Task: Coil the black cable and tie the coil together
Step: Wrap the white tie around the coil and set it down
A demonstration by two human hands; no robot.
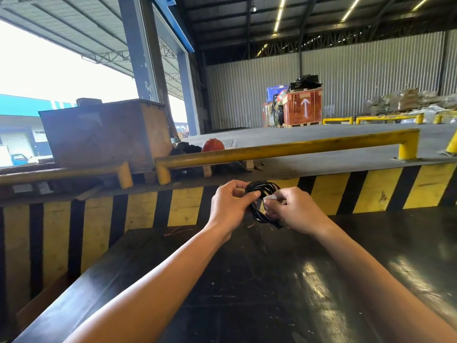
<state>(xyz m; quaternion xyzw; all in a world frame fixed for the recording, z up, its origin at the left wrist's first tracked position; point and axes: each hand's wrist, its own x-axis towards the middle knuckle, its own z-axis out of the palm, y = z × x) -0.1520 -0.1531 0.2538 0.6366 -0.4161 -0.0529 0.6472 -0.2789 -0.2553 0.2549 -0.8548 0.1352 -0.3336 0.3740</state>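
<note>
The black cable (262,188) is wound into a small coil of several loops, held upright in the air between both hands above the far end of a dark tabletop (259,280). My left hand (228,205) pinches the coil's left side, thumb laid across the loops. My right hand (298,211) grips the coil's right and lower side, fingers curled over it. The cable's loose end is hidden among the fingers. A few thin coppery wire strands (252,225) lie on the tabletop just below the coil.
Beyond the tabletop stands a yellow-and-black striped dock wall (371,191) with a yellow guard rail (284,149) on top. A rusty metal box (106,132) sits at the left, an orange helmet (213,145) beside it. Crates (303,106) stand far back.
</note>
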